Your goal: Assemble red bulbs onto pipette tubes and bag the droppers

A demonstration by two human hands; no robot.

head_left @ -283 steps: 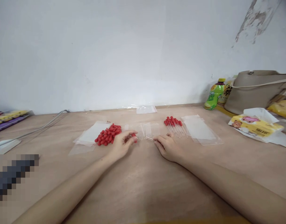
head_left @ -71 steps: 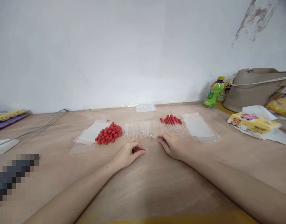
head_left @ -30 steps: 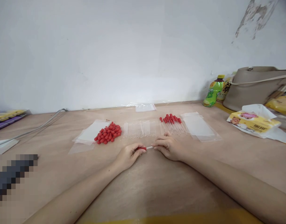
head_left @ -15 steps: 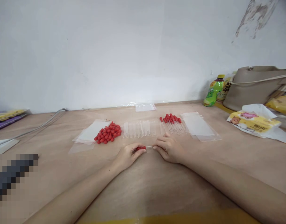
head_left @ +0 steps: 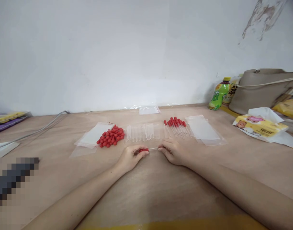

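Note:
My left hand (head_left: pixel 133 157) pinches a red rubber bulb (head_left: pixel 144 149) near the middle of the table. From the bulb a thin clear tube (head_left: pixel 153 149) runs right into the closed fingertips of my right hand (head_left: pixel 172 152). Beyond my left hand lies a pile of red bulbs (head_left: pixel 110 136). A row of clear tubes (head_left: pixel 139 132) lies beside that pile. Past my right hand, several tubes with red bulbs on their ends (head_left: pixel 176 123) lie grouped together.
Clear plastic bags lie at the left (head_left: pixel 91 137), at the right (head_left: pixel 204 129) and by the wall (head_left: pixel 149 110). A green bottle (head_left: pixel 218 95), a grey bag (head_left: pixel 259 89) and a tissue pack (head_left: pixel 261 125) stand right. A grey cable (head_left: pixel 44 128) crosses the left side.
My right hand has shifted slightly right and away from my left hand, and a bit more of the clear tube shows between them. My left hand still pinches the red bulb.

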